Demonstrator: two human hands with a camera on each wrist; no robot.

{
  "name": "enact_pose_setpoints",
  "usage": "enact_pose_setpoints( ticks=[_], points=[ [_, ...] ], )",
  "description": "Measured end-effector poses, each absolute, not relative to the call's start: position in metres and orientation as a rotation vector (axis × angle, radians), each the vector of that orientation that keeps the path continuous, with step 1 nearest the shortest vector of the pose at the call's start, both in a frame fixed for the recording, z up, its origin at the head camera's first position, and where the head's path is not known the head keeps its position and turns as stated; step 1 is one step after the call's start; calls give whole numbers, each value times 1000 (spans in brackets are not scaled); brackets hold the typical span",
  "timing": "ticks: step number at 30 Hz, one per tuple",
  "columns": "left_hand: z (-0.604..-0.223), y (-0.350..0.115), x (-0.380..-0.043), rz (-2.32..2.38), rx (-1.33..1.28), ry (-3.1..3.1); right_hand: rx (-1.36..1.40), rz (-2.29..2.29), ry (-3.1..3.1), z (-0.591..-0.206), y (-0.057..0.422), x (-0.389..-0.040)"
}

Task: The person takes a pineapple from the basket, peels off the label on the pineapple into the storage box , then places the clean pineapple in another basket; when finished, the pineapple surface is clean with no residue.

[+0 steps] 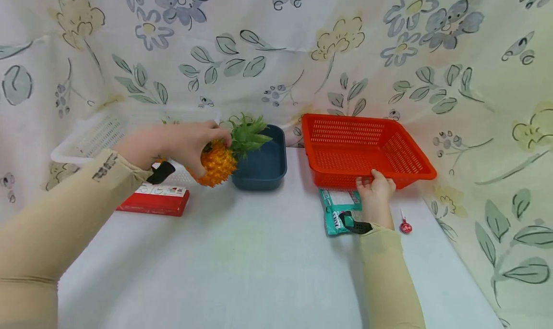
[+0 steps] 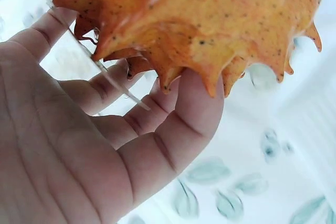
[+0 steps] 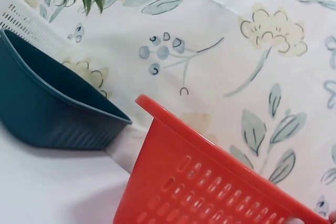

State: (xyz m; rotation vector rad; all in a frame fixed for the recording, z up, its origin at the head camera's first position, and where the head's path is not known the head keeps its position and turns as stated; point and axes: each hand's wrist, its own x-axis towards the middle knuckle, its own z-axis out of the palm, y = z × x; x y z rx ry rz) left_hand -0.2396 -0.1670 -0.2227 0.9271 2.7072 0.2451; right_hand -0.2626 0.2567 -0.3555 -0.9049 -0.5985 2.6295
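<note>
Fingers and thumb of my left hand [image 1: 186, 141] grip an orange toy pineapple [image 1: 220, 164] with green leaves, held in the air by the dark blue bin [image 1: 259, 184]. Close up in the left wrist view, the spiky pineapple [image 2: 199, 19] rests against the fingers [image 2: 197, 108]. On the right, my right hand [image 1: 377, 194] pinches the front rim of a red perforated basket [image 1: 330, 176]. In the right wrist view the basket's wall [image 3: 173, 182] fills the lower part, and only fingertips show at the bottom edge.
A white perforated basket [image 1: 65, 152] stands at the back left, partly behind my left arm. Before it lies a red box [image 1: 170, 204]. A teal packet [image 1: 333, 218] lies partly under the red basket's front, and a red lollipop [image 1: 405, 227] lies to its right. Floral cloth hangs behind.
</note>
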Motion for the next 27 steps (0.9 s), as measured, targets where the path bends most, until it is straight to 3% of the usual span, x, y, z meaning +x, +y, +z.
enact_pose_setpoints(
  ticks=[9,27],
  points=[
    [-249,-139,-207,68,1248,2601,-895,2629,-600,-356,258,-265],
    [-303,-109,-184,-129,1377,2450,-902,2639,-578,-353,256,-260]
  ],
)
